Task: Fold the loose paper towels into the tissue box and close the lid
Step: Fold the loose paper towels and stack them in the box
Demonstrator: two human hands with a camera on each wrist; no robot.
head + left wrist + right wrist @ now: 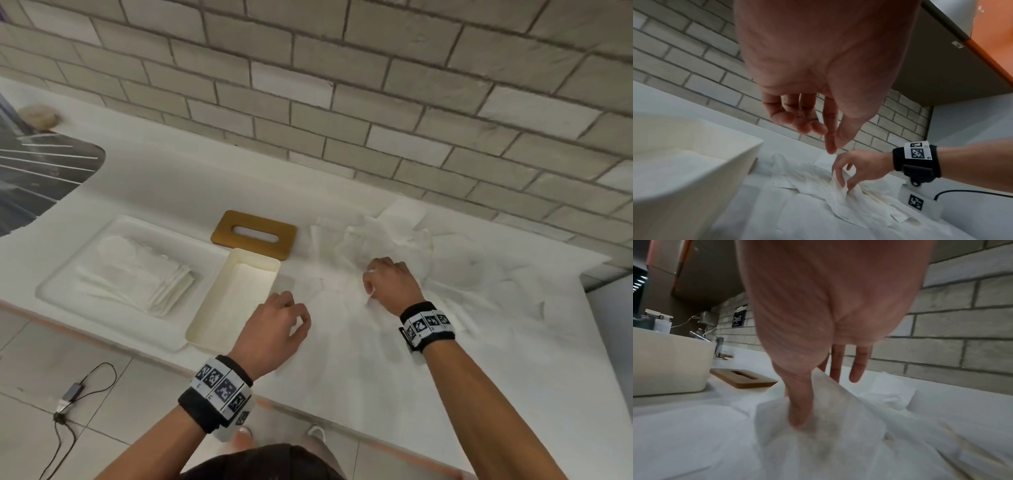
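Note:
The cream tissue box (pixel 233 298) stands open on the white counter, with its wooden slotted lid (pixel 253 233) lying flat behind it. Loose white paper towels (pixel 394 240) are spread over the counter to the right. My right hand (pixel 370 285) pinches one paper towel (pixel 818 418) between thumb and fingers and lifts a fold of it off the pile. My left hand (pixel 294 313) hovers just right of the box (pixel 694 162), fingers loosely curled and holding nothing. The lid (pixel 744 378) also shows low in the right wrist view, beside the box (pixel 670 366).
A shallow white tray (pixel 61 274) left of the box holds a stack of folded towels (pixel 144 284). A steel sink (pixel 44 171) lies at far left. A brick wall (pixel 342 102) backs the counter. A cable and adapter (pixel 72 394) lie on the floor.

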